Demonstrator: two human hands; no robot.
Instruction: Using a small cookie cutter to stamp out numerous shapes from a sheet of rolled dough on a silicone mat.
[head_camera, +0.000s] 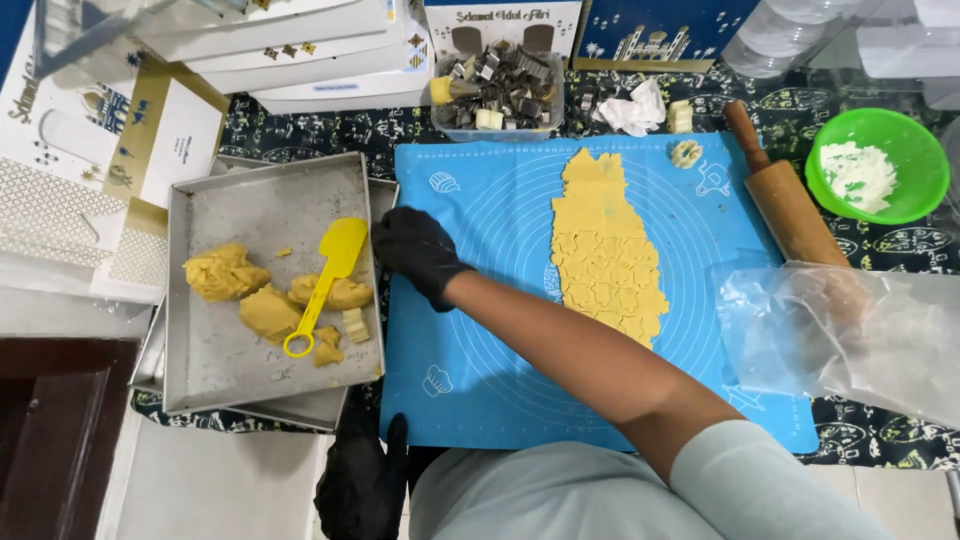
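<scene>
A table under a dark patterned cloth (900, 250) carries a blue silicone baking mat (480, 350), stacked metal trays (265, 200), a green bowl (925, 175), a wooden rolling pin (790, 205), a tub of cutters (497, 95) and white boxes (300, 50)

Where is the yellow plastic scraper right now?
In the head view, the yellow scraper lies in the metal tray at left, resting on the dough lumps, just left of the right hand.

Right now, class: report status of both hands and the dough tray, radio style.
Right hand gloved, open, at tray edge. Left hand low, empty. Yellow scraper lies on dough lumps.
</scene>
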